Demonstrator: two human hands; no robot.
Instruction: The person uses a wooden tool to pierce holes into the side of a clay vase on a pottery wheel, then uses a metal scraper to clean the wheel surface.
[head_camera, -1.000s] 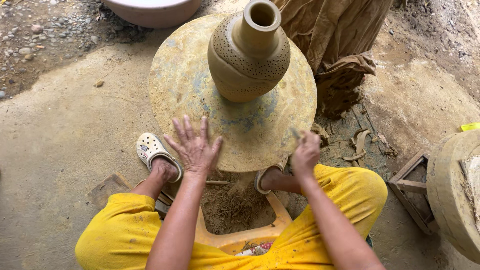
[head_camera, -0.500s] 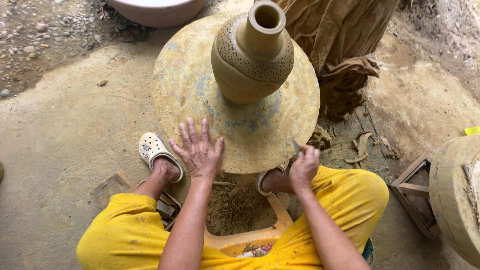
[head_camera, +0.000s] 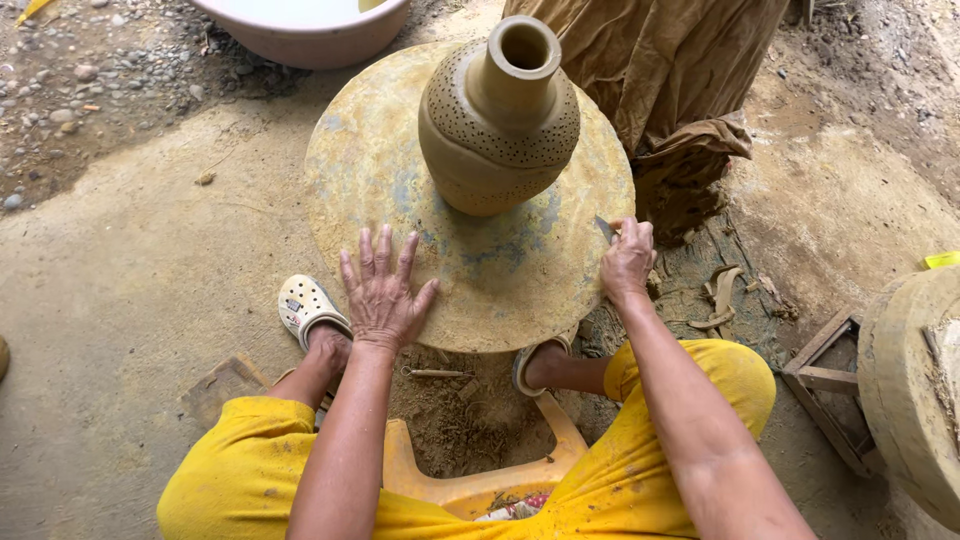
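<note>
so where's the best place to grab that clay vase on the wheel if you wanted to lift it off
Probably low on the wide belly of the clay vase, both palms cupping it from left and right. It stands upright on the round wheel; the narrow neck looks too slim to carry the weight, and the shoulder is covered in small impressed dots that fingers might smudge if the clay is soft.

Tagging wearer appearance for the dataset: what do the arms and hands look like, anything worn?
Both forearms are bare, with no sleeves showing. The left hand and right hand wear no gloves, and no rings, watch or bracelets are visible. Fingers look dusty with clay.
</note>
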